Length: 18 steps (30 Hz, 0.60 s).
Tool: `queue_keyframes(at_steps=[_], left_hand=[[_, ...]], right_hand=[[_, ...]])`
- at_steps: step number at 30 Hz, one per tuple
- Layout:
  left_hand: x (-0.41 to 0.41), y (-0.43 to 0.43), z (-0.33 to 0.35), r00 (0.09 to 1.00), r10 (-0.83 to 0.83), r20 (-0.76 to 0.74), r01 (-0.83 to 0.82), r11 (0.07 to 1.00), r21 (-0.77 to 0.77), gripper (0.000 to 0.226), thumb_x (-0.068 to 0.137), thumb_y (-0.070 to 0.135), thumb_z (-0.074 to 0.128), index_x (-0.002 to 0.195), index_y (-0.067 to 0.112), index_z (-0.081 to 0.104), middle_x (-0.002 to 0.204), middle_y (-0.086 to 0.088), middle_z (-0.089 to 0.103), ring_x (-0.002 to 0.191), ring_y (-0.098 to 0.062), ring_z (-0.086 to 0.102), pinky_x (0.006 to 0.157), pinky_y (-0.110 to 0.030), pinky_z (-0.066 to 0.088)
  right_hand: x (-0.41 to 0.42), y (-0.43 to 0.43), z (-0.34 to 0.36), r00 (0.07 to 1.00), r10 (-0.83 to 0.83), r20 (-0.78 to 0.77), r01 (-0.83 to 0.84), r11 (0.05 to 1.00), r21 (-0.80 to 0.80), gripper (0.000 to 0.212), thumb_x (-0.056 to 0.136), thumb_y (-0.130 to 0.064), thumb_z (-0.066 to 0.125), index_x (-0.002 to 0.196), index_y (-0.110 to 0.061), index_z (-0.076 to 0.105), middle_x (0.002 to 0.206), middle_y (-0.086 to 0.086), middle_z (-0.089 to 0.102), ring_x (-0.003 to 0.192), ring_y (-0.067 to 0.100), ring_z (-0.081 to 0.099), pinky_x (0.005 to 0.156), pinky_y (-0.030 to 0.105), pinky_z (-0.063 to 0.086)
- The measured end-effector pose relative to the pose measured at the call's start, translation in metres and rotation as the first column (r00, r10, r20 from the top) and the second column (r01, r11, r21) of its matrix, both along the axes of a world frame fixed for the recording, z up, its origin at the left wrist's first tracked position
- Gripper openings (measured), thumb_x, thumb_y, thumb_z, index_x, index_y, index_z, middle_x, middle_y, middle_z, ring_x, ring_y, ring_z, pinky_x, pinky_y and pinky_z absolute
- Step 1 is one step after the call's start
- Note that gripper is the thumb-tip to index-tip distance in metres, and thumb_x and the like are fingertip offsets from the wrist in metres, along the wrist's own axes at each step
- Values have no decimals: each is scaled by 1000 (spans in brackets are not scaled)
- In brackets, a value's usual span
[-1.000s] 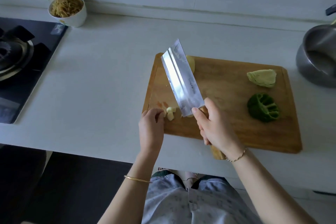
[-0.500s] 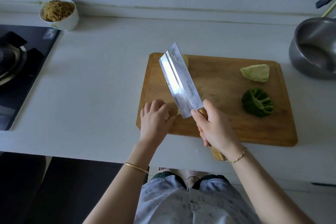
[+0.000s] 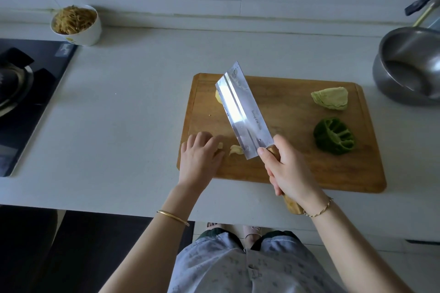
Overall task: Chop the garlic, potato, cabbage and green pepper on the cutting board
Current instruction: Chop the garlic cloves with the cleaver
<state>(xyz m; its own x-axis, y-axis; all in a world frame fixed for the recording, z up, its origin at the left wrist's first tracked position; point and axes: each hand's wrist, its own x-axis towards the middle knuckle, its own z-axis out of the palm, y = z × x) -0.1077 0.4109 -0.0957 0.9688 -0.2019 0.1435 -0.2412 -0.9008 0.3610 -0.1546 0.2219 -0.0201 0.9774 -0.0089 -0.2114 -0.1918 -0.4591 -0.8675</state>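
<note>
A wooden cutting board [image 3: 295, 169] lies on the white counter. My right hand [image 3: 289, 169] grips the wooden handle of a cleaver [image 3: 242, 109], whose blade is raised over the board's left part. My left hand [image 3: 201, 158] rests on the board's front left corner with fingers curled over a garlic piece [image 3: 220, 145]. Another pale garlic clove [image 3: 236, 149] lies just right of it, by the blade's heel. A potato [image 3: 218, 98] shows partly behind the blade. A cabbage wedge [image 3: 331, 98] and a green pepper half [image 3: 334, 136] lie on the board's right side.
A white bowl of shredded food [image 3: 75, 24] stands at the back left by the wall. A black stove [image 3: 28, 102] fills the left edge. A steel pot [image 3: 412, 66] sits at the right, close to the board's far corner.
My left hand moved onto the garlic at the board's front left corner and has shifted slightly left, uncovering one clove. The cleaver stays raised in my right hand.
</note>
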Motion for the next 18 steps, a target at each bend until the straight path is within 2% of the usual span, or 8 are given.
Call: queue_keyframes(at_steps=[3, 7, 10, 12, 14, 18], left_hand=[[4, -7, 0, 1000, 3, -10, -3, 1000, 11, 13, 85, 27, 68, 94, 18, 69, 103, -4, 60, 97, -28, 53, 84, -41, 42], [3, -1, -1, 999, 51, 0, -51, 999, 10, 6, 85, 18, 66, 86, 13, 68, 99, -5, 61, 94, -30, 55, 83, -41, 42], [3, -4, 2, 998, 45, 35, -44, 998, -34, 9, 83, 26, 71, 85, 17, 70, 98, -2, 62, 93, -27, 55, 82, -41, 42], [3, -15, 6, 999, -20, 36, 21, 999, -32, 14, 80, 32, 73, 88, 21, 70, 99, 2, 62, 96, -24, 54, 82, -41, 41], [2, -26, 7, 997, -71, 30, 71, 997, -1, 14, 78, 30, 74, 87, 20, 69, 98, 2, 63, 96, -24, 54, 82, -40, 40], [-3, -30, 8, 999, -21, 35, 21, 1000, 3, 14, 77, 24, 76, 83, 16, 66, 95, -1, 62, 94, -26, 54, 81, -41, 41]], right_hand=[[0, -2, 0, 1000, 4, 4, -4, 1000, 0, 31, 97, -27, 48, 73, -18, 31, 51, 1, 42, 30, 11, 38, 34, 25, 33], [-2, -6, -1, 1000, 13, 13, -13, 1000, -7, 33, 97, -27, 48, 72, -15, 31, 50, 2, 42, 30, 14, 38, 33, 24, 33], [-3, -8, -2, 1000, -5, 9, 5, 1000, -2, 34, 97, -25, 49, 72, -14, 29, 50, 3, 41, 29, 14, 37, 33, 24, 32], [-3, -9, -2, 1000, -9, 11, 9, 1000, -6, 33, 97, -25, 50, 73, -13, 30, 50, 3, 42, 29, 12, 37, 32, 24, 32], [-3, -11, -2, 1000, -4, 10, 4, 1000, -18, 32, 97, -25, 50, 74, -10, 31, 51, 5, 42, 29, 11, 37, 32, 25, 33], [-4, -12, -4, 1000, 4, 18, -3, 999, -49, 33, 97, -27, 50, 76, -8, 32, 53, 5, 42, 30, 12, 38, 32, 25, 33]])
